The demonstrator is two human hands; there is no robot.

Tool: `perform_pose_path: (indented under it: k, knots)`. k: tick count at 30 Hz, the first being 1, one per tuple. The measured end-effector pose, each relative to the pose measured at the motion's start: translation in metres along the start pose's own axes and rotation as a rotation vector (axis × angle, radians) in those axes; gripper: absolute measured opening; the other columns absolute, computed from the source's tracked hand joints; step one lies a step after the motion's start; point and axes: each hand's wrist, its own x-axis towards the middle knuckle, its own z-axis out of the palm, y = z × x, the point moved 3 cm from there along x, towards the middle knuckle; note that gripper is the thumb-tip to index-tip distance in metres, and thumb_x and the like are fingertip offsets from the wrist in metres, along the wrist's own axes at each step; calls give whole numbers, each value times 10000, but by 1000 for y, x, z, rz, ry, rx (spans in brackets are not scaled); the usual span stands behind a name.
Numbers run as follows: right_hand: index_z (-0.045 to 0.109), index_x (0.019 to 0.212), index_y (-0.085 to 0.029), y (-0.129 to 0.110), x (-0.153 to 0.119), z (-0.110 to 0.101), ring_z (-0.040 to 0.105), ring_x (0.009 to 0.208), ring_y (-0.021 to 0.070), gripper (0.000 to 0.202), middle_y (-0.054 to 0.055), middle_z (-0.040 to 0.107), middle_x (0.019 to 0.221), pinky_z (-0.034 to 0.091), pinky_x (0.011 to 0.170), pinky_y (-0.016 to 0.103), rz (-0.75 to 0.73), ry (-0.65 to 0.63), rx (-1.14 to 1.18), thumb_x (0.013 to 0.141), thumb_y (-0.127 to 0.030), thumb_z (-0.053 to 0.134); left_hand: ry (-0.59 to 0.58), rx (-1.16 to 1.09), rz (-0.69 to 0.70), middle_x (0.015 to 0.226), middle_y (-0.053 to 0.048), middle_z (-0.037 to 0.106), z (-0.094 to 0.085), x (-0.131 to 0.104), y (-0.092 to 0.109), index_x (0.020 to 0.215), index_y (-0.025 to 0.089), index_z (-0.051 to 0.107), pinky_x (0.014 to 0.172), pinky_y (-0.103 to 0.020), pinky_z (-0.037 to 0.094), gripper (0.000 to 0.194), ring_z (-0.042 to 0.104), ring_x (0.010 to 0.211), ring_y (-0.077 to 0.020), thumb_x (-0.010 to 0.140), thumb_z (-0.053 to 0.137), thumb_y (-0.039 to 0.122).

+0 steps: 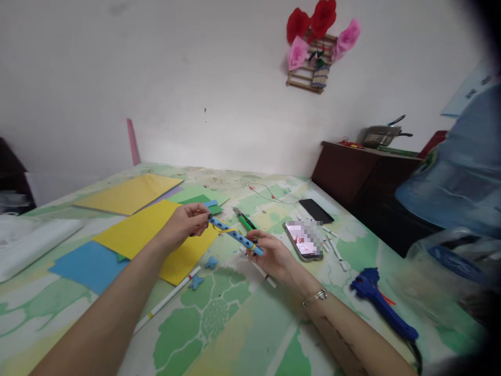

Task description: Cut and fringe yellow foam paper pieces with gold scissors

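Observation:
A blue toy flute [230, 233], a slim tube with a row of dark spots and a yellow strip around it, is held above the table between my hands. Its far left end is pinched in the fingers of my left hand [187, 223]. Around the lower right end, the fingers and thumb of my right hand [277, 257] are closed. Below it lie two small blue paper shapes [212, 262] and a white stick marker [170, 297]. Just behind the flute, a green utility knife [245, 219] rests on the tablecloth. Another white marker [265, 275] is partly hidden beneath my right hand.
Yellow paper [136, 230] and blue paper [92, 266] spread on the left. A lit phone [302, 240], a dark phone [317, 210] and several markers are on the right, with a blue glue gun [385, 305] nearer. A large water bottle [457, 167] stands at far right.

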Motion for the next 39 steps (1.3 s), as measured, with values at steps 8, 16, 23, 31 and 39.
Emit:
perform_pose_path:
  k: [8, 16, 23, 31, 39]
  knots:
    - [631, 789, -157, -2, -2, 1, 522, 605, 102, 238, 15, 595, 804, 433, 581, 241, -16, 10, -5, 575, -58, 593, 64, -2, -60, 441, 51, 522, 4, -1, 0, 690, 170, 571, 376, -177, 283, 143, 407, 349, -50, 627, 686, 228]
    - [629, 889, -180, -20, -5, -5, 542, 660, 115, 334, 20, 613, 855, 443, 569, 233, -22, 53, -67, 583, -48, 596, 35, 38, -97, 493, 36, 566, 9, -1, -10, 721, 171, 565, 391, -178, 307, 169, 490, 389, -73, 656, 682, 274]
    - [626, 957, -172, -64, -25, -40, 581, 709, 140, 381, 61, 644, 915, 437, 557, 227, -12, 94, -171, 599, -39, 624, -29, -55, -98, 527, 20, 597, 56, 11, -28, 716, 165, 526, 415, -195, 333, 244, 531, 413, -96, 651, 684, 339]
    - [581, 1032, -171, -99, -36, -85, 595, 645, 120, 382, 46, 652, 850, 460, 574, 233, -54, 218, -172, 675, -44, 626, -115, -71, -86, 545, -3, 617, 107, 58, -14, 692, 149, 532, 447, -205, 370, 228, 556, 446, -100, 631, 696, 295]
    - [548, 1045, -129, -98, -36, -114, 590, 709, 125, 206, 38, 594, 931, 512, 602, 277, 50, 313, -91, 888, -256, 512, -166, -78, -167, 536, 1, 601, 131, 87, -33, 660, 141, 531, 462, -201, 384, 217, 520, 416, -68, 632, 691, 285]
